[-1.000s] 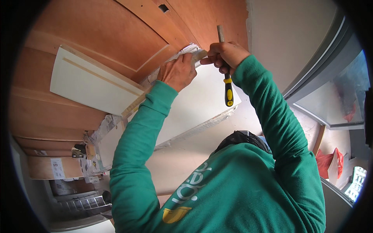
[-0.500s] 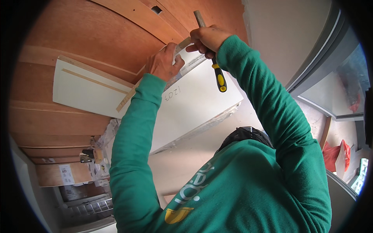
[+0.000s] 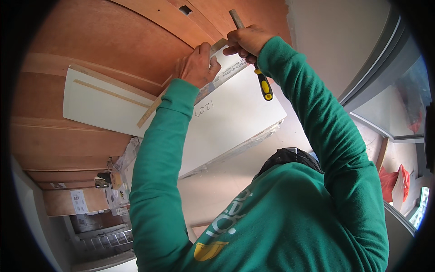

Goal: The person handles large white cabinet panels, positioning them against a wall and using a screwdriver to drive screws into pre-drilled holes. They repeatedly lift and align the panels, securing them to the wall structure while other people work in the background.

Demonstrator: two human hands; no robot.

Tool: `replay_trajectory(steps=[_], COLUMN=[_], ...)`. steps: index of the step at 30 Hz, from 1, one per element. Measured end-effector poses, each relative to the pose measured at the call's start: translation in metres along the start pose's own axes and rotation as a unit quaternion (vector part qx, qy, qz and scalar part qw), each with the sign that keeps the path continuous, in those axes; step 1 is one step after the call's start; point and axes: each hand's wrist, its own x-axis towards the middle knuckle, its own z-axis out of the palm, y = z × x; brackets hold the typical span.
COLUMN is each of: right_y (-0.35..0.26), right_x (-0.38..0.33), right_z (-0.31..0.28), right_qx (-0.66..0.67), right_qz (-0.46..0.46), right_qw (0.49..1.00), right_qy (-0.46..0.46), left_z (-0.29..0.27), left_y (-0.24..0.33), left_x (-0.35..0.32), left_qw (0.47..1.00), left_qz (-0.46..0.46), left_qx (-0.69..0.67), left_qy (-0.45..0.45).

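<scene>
My right hand (image 3: 248,41) grips a hand tool (image 3: 264,86) with a black-and-yellow handle, which points down. The tool's grey metal bar sticks out above the fist. To its left, my left hand (image 3: 197,67) curls over a narrow wooden strip (image 3: 219,45), thumb bent apart from the index finger; part of its grip is hidden. That strip runs along the edge of a white panel (image 3: 235,106) with handwritten marks. A printed white label or wrapping (image 3: 233,67) shows between the hands.
Brown wooden boards (image 3: 113,41) fill the upper left. Another white panel (image 3: 97,102) with a wooden strip lies at the left. Plastic wrap (image 3: 118,174) and a cardboard box (image 3: 61,204) are at the lower left. A grey-framed glass door (image 3: 389,104) and a red bag (image 3: 393,181) are at the right.
My right hand and the tool have shifted slightly right, and my left hand slightly right and up. More of the printed white area shows between them.
</scene>
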Motion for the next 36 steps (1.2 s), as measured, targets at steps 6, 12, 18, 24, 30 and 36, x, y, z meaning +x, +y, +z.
replay_trajectory(steps=[6,12,18,24,30,36], right_y=[0.001,0.006,0.028,0.049,0.054,0.059], right_x=[0.001,0.002,0.015,0.015,0.039,0.044], right_z=[-0.003,-0.005,-0.001,0.037,0.03,0.031], right_qx=[-0.015,-0.026,-0.129,-0.393,-0.409,-0.345], right_qz=[-0.002,-0.024,-0.11,-0.426,-0.44,-0.365], right_qw=[1.0,0.999,0.985,0.79,0.794,0.859], right_qy=[0.013,0.017,0.021,0.2,0.096,0.096], left_z=[0.002,0.005,0.009,-0.001,-0.011,-0.006], left_y=[0.002,0.002,-0.011,0.011,0.013,0.011], left_x=[0.002,0.003,-0.001,-0.026,-0.037,-0.034], left_qw=[1.0,0.999,0.998,0.997,0.982,0.982], left_qz=[0.022,0.022,0.005,-0.055,-0.116,-0.113], left_qx=[0.016,-0.023,-0.061,-0.044,-0.121,-0.121], left_qy=[-0.002,0.009,-0.01,0.037,0.089,0.094])
